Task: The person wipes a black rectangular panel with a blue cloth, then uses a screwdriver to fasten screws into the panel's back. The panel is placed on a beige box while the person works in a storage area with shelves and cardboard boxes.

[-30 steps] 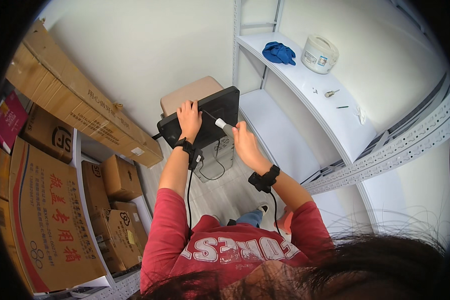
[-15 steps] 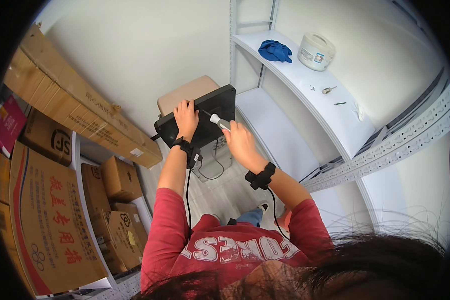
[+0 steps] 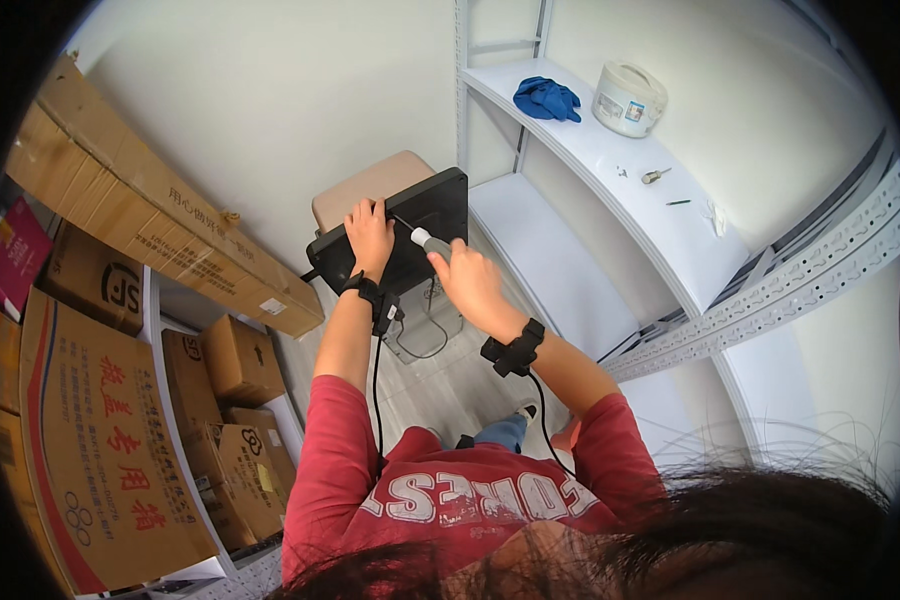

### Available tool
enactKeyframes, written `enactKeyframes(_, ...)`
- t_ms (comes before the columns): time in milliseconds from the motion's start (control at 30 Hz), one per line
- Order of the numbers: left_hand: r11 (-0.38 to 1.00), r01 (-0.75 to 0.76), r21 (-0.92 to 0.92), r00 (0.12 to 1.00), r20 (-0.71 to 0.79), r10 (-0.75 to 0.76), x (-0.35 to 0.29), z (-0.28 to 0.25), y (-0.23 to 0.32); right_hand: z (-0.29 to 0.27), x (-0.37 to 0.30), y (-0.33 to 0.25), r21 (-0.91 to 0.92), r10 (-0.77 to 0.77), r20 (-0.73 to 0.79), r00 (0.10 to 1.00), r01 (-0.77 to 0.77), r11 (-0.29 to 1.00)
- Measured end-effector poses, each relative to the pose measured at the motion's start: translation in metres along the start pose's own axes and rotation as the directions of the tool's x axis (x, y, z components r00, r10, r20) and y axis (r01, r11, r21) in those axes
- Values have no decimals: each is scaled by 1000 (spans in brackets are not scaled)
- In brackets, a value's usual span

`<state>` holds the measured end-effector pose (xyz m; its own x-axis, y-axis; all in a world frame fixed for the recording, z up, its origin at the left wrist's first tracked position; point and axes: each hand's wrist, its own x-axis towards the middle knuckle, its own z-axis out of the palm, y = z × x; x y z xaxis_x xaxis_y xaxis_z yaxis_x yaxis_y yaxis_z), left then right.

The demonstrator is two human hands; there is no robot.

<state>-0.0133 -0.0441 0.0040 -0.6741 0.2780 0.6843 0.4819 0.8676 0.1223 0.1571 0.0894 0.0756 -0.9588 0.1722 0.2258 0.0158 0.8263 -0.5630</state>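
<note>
A flat black rectangular panel (image 3: pixel 444 203) is held tilted up in front of a bin-like box with a beige lid (image 3: pixel 375 182). My left hand (image 3: pixel 370 238) grips the panel, its fingers curled over the top edge. In my right hand (image 3: pixel 472 288) is a screwdriver (image 3: pixel 431 242) with a white and grey handle. Its thin shaft reaches the panel's surface to the right of my left fingers. Whether the tip sits in a screw is too small to tell. My right fingers are wrapped round the handle, partly hidden by the hand.
A white shelf (image 3: pixel 610 145) on the right bears a blue cloth (image 3: pixel 547 99), a white round tub (image 3: pixel 630 100), a small metal piece (image 3: pixel 656 176) and a green stick-like piece (image 3: pixel 678 203). Cardboard boxes (image 3: pixel 110 430) fill the left rack. A long carton (image 3: pixel 175 210) leans behind them.
My right hand has shifted slightly left and its grip on the screwdriver has turned, with the thumb now along the handle. My left hand and the panel stay almost in place.
</note>
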Motion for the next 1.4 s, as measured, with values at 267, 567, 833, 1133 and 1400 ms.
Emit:
enactKeyframes(267,998,-50,-34,999,9,50,10,2,-11,23,-4,1,-73,-274,-86,958,269,960)
enactKeyframes(567,986,-122,-118,992,-31,119,18,5,-17,28,27,14,-155,-584,-383,716,573,805)
enactKeyframes(833,991,-96,-93,993,-81,88,15,14,-23,35,33,19,-205,-613,-407,677,586,784)
enactKeyframes(1133,986,-152,-61,984,-102,145,15,20,-21,32,27,11,51,-283,-544,790,367,929)
enactKeyframes(1400,991,-128,-45,989,-81,124,15,25,-22,54,27,24,-63,-293,-540,789,308,949)
